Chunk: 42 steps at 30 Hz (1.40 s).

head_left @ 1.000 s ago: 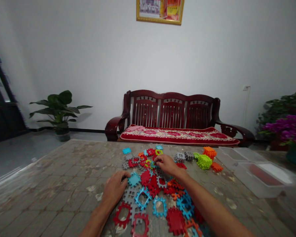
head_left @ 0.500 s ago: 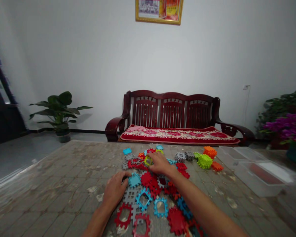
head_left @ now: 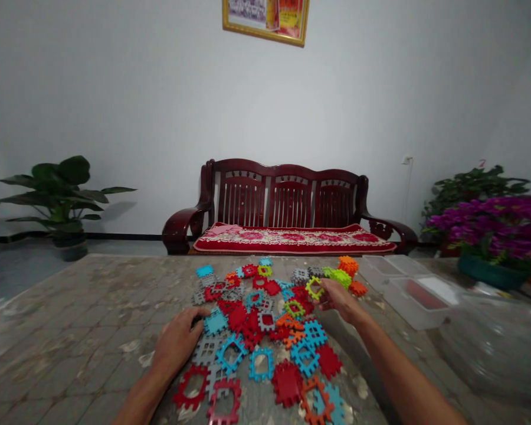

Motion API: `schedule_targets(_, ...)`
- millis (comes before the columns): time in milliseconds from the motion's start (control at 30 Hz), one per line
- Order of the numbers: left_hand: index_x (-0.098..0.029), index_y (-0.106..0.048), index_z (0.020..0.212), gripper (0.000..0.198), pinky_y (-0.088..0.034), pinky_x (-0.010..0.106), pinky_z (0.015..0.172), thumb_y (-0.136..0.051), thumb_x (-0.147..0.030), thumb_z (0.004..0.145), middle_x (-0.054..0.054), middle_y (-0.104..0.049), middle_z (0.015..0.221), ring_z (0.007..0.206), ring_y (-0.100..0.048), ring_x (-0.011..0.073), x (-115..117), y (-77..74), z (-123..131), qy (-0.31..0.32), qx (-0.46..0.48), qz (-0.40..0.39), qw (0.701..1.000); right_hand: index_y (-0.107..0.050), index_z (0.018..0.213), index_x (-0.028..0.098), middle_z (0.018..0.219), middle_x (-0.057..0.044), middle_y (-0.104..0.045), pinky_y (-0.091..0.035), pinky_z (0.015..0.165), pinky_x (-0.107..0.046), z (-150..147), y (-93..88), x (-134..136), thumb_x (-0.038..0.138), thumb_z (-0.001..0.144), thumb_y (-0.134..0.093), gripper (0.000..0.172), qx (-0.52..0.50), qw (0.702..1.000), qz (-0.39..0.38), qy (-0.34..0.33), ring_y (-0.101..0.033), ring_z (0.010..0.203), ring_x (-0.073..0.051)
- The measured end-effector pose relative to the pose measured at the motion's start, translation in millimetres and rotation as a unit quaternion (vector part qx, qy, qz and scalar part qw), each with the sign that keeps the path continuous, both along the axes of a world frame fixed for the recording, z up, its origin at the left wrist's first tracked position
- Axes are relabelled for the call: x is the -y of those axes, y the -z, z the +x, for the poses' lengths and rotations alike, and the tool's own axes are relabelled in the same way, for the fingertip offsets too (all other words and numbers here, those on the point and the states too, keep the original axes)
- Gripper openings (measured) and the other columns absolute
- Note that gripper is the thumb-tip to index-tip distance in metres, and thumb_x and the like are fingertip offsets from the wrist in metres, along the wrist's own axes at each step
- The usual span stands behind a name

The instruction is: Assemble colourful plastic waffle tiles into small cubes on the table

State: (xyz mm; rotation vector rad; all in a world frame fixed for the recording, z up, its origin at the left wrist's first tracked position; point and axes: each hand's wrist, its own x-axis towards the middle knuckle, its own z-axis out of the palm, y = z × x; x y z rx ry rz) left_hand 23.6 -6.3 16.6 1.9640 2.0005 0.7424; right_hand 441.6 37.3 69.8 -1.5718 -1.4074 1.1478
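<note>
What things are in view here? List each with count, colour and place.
Toothed pieces: many, overlapping; red, blue, grey, orange, green; spread over the table cover
Table cover: one, patterned grey-brown, under the pieces
Containers: at least two, clear, right
Bench: one, dark red, before the wall
Seat cover: one, red and white, on bench
Framed picture: one, gold-edged, high on wall
Socket: one, white, right on wall
Leafy plants: two, green, far left and right
Flowers: one bunch, purple, in teal pot, right
Left hand: one, bare, at a light blue piece
Right hand: one, bare, holding a green piece
</note>
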Motion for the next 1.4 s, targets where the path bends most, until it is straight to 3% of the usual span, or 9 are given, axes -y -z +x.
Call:
schedule_targets(133,-0.024,-0.073,0.107,0.036,-0.047,0.042,0.107,-0.043,-0.029,0.088,0.005,-0.077,0.117,0.113,-0.068,0.0251,-3.7,6.5,-4.1,0.005,0.000,0.012,1.000,-0.066,0.102,0.017,0.108,-0.014,-0.073,-0.056,0.071,-0.032,31.7,10.4,5.9,0.040,0.096,-0.035,0.039,0.192,0.980,0.044,0.039,-0.071,0.087,-0.023)
schedule_targets(233,-0.025,-0.073,0.106,0.036,-0.049,0.042,0.106,-0.044,-0.031,0.087,0.005,-0.077,0.117,0.113,-0.069,0.0256,-6.1,11.1,-6.6,0.002,0.005,0.015,1.000,-0.070,0.107,0.015,0.116,-0.017,-0.072,-0.051,0.091,-0.036,44.7,24.6,12.1,0.030,0.094,-0.040,0.036,0.323,0.935,0.116,0.090,-0.067,0.108,-0.027)
schedule_targets(333,-0.026,-0.073,0.106,0.035,-0.048,0.041,0.106,-0.044,-0.030,0.087,0.004,-0.078,0.117,0.112,-0.069,0.0246,-6.9,12.2,-7.7,-0.003,0.007,0.011,1.000,-0.069,0.120,0.016,0.125,-0.016,-0.071,-0.047,0.099,-0.036,49.2,39.7,19.0,0.027,0.094,-0.043,0.038,0.404,0.892,0.147,0.139,-0.064,0.117,-0.027)
schedule_targets(600,-0.025,-0.072,0.108,0.038,-0.047,0.042,0.107,-0.041,-0.034,0.088,0.005,-0.077,0.121,0.116,-0.068,0.0261,-6.4,7.2,-7.4,0.008,-0.004,-0.006,1.000,-0.062,0.132,0.014,0.132,-0.020,-0.065,-0.046,0.099,-0.041,27.1,41.4,27.9,0.045,0.087,-0.065,0.055,0.496,0.852,0.110,0.128,-0.057,0.125,-0.036)
schedule_targets(733,-0.024,-0.072,0.108,0.040,-0.047,0.042,0.106,-0.040,-0.036,0.087,0.006,-0.076,0.121,0.116,-0.068,0.0266,-7.1,9.6,-8.6,0.008,-0.012,-0.006,1.000,-0.062,0.130,0.012,0.128,-0.020,-0.067,-0.044,0.101,-0.040,18.7,37.5,27.1,0.036,0.091,-0.059,0.045,0.525,0.837,0.099,0.118,-0.057,0.124,-0.034)
schedule_targets(967,-0.024,-0.072,0.107,0.040,-0.049,0.040,0.104,-0.040,-0.038,0.088,0.006,-0.076,0.120,0.115,-0.068,0.0257,-8.4,12.7,-10.4,0.008,-0.007,-0.003,1.000,-0.060,0.133,0.017,0.125,-0.014,-0.069,-0.045,0.100,-0.037,22.5,43.5,30.2,0.028,0.088,-0.061,0.047,0.473,0.861,0.143,0.123,-0.061,0.118,-0.029)
schedule_targets(1100,-0.025,-0.073,0.107,0.040,-0.049,0.043,0.105,-0.041,-0.038,0.087,0.005,-0.076,0.121,0.115,-0.069,0.0273,-8.6,13.1,-10.8,0.003,-0.002,-0.010,1.000,-0.059,0.136,0.019,0.129,-0.012,-0.068,-0.044,0.103,-0.036,37.2,31.0,21.9,0.033,0.089,-0.060,0.048,0.426,0.861,0.210,0.181,-0.060,0.121,-0.027)
schedule_targets(1233,-0.025,-0.074,0.107,0.041,-0.049,0.044,0.104,-0.041,-0.039,0.087,0.005,-0.077,0.120,0.114,-0.069,0.0281,-10.1,14.4,-12.5,0.009,0.001,-0.008,1.000,-0.058,0.136,0.016,0.123,-0.012,-0.070,-0.045,0.094,-0.034,57.6,10.6,5.4,0.035,0.090,-0.059,0.050,0.442,0.840,0.191,0.249,-0.063,0.112,-0.027)
schedule_targets(1400,-0.025,-0.074,0.106,0.040,-0.050,0.043,0.104,-0.042,-0.038,0.086,0.005,-0.077,0.119,0.114,-0.069,0.0274,-10.5,14.1,-12.8,0.008,0.001,-0.004,1.000,-0.063,0.130,0.019,0.113,-0.011,-0.073,-0.046,0.085,-0.034,74.3,-3.6,-9.4,0.036,0.089,-0.061,0.044,0.487,0.824,0.157,0.244,-0.065,0.102,-0.027)
